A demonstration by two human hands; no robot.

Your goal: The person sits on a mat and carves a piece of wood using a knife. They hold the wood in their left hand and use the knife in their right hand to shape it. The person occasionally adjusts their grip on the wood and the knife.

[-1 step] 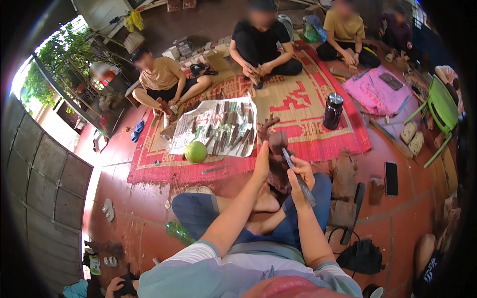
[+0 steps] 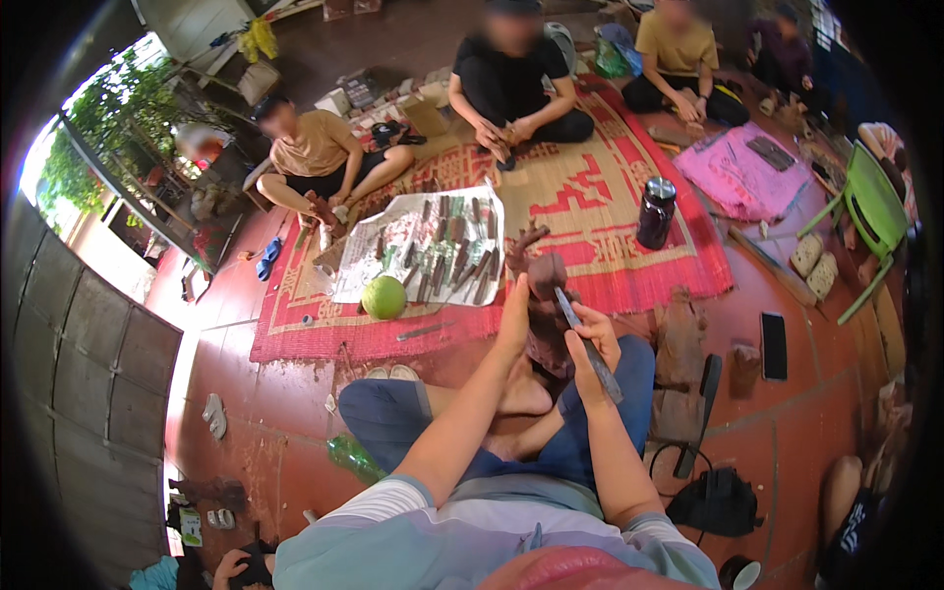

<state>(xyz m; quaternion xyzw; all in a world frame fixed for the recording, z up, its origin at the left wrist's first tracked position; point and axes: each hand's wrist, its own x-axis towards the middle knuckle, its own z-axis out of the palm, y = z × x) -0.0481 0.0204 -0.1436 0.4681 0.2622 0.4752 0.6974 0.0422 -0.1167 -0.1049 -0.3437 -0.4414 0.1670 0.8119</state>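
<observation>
Your right hand grasps the grey tool; angle its tip off your left hand, whose finger grip on the brown carving I cannot tell.

Shows phone, dark bottle and green fruit slightly higher in view than before, with more of cup at lower edge. Shifts brown figure and tool barely up-left, apparently.
</observation>
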